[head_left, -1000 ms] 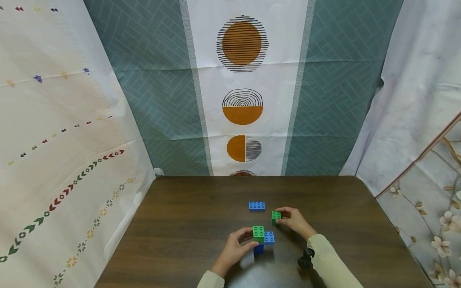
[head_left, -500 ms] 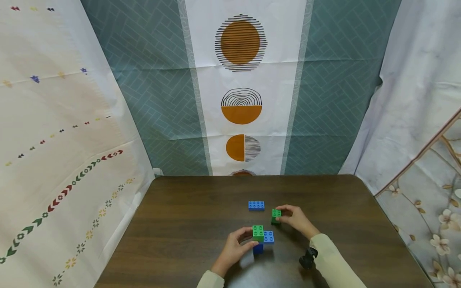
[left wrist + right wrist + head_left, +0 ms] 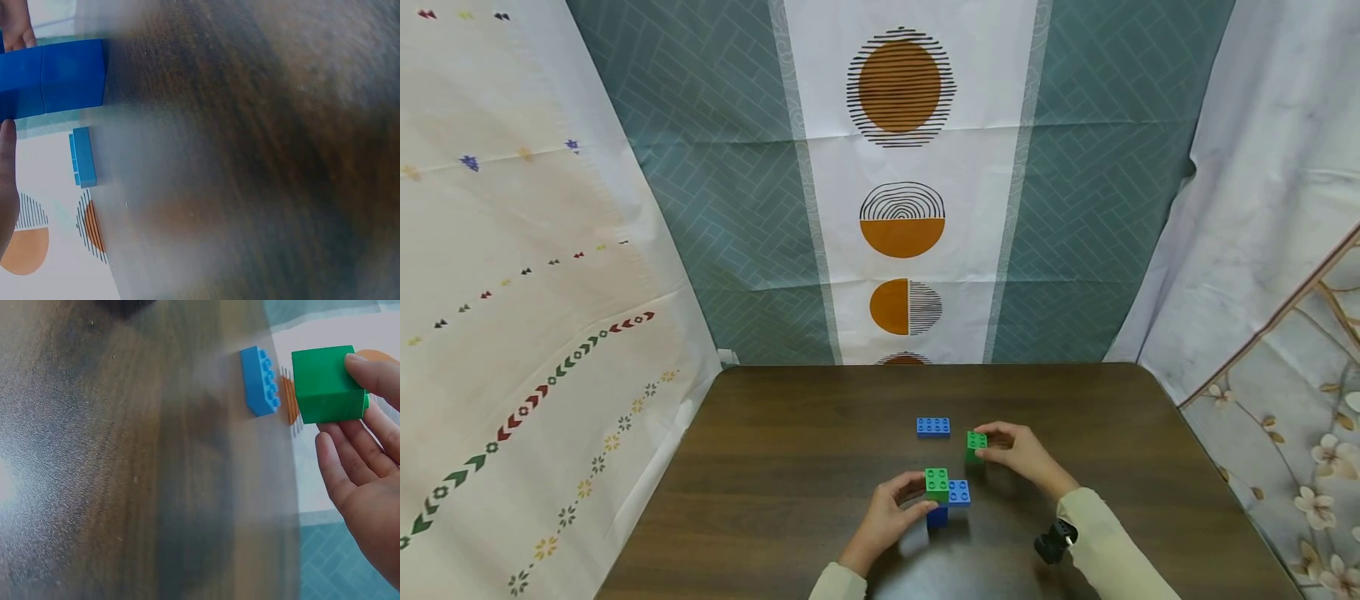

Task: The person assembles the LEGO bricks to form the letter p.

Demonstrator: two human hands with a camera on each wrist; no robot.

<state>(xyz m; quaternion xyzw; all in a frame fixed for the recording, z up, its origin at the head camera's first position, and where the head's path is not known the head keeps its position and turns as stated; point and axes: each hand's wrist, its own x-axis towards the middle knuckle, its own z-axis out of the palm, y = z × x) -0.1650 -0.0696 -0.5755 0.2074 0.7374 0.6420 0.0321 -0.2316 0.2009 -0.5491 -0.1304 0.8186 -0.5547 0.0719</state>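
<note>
My left hand (image 3: 883, 518) holds a small stack of toy building bricks from its left side, thumb at the front and a finger behind. On top sits a light green brick (image 3: 936, 483), with a blue brick (image 3: 958, 492) showing lower at its right and a darker blue brick (image 3: 937, 517) underneath. In the left wrist view the blue bricks (image 3: 72, 78) fill the upper left corner. My right hand (image 3: 1024, 457) pinches a darker green building brick (image 3: 328, 384) between thumb and fingers, farther back and to the right of the stack.
A flat blue brick (image 3: 933, 427) with studs up lies farther back on the brown wooden table (image 3: 775, 467). Patterned cloths hang behind the table and along both sides. A black wrist device (image 3: 1055, 541) sits at the right sleeve.
The right hand, holding the green brick, has shifted slightly upward and right in the head view, its forearm swinging right. The left hand and the stack stay nearly still.
</note>
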